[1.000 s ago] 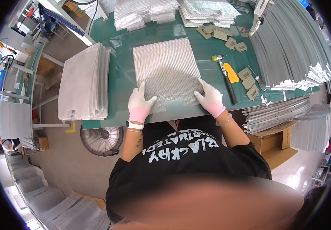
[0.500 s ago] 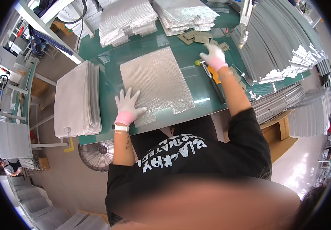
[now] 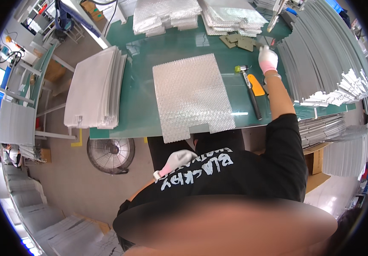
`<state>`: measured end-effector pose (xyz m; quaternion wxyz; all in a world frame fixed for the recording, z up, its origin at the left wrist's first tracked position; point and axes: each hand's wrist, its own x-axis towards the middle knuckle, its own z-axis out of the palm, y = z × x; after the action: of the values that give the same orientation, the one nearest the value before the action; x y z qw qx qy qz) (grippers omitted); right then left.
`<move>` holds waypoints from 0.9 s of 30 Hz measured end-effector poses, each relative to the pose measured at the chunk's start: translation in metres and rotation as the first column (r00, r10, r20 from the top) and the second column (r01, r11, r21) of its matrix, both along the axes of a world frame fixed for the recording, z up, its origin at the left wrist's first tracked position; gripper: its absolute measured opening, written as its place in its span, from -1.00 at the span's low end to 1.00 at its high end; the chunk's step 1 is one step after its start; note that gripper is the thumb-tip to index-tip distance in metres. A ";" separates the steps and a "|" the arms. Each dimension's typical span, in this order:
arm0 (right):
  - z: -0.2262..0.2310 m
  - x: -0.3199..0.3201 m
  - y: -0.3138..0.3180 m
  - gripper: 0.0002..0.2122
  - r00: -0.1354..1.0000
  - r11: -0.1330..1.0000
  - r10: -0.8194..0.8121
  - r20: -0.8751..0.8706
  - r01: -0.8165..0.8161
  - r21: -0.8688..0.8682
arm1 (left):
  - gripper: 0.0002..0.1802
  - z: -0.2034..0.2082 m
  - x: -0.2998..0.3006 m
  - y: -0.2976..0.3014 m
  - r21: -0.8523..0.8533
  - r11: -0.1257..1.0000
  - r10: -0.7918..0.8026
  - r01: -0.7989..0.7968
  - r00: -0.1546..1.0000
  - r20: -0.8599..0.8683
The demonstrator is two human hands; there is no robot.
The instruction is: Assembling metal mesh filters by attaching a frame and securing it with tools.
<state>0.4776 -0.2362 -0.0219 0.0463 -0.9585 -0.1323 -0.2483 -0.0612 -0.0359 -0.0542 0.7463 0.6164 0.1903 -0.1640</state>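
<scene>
A white glove with a pink cuff covers my right hand, its fingers drawn together at the edge of several small khaki plates. Whatever those fingers may hold is hidden. My left hand, gloved the same way, is off the table in front of my shirt, fingers loosely extended and holding nothing I can see. On the green tabletop before me lies a silvery, textured sheet with a notch in its near edge. Between the sheet and my right forearm lie a black-handled hammer and an orange flat tool.
Flat pale sheets are stacked at the table's left edge. Two piles of textured sheets stand at the back. Long grey panels fill the right side. A floor fan stands below, left; a hanging tool points down at the back right.
My left hand has lifted off the textured sheet and come back toward my body. My right hand has closed its fingers near the small plates. The whole view has shifted.
</scene>
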 end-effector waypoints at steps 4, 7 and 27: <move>0.042 -0.139 0.034 -0.87 0.872 0.581 0.475 0.116 -0.410 0.703 | -0.58 -0.052 0.013 -0.007 -0.499 0.646 0.589 -0.578 0.793 -0.157; 0.041 -0.286 0.022 -0.86 0.522 0.394 0.852 -0.036 -0.597 0.699 | -0.55 -0.051 0.027 -0.004 -0.479 0.684 0.595 -0.550 0.801 -0.070; -0.060 -0.407 0.026 -0.76 0.159 0.437 0.828 -0.538 0.420 0.795 | -0.56 -0.047 0.033 -0.038 -0.131 0.872 0.472 -0.473 0.881 -0.037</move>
<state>0.0702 -0.2102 -0.0822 0.6325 -0.6583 -0.0929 0.3974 -0.0282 -0.0744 -0.1017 0.8035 0.4987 0.3250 0.0093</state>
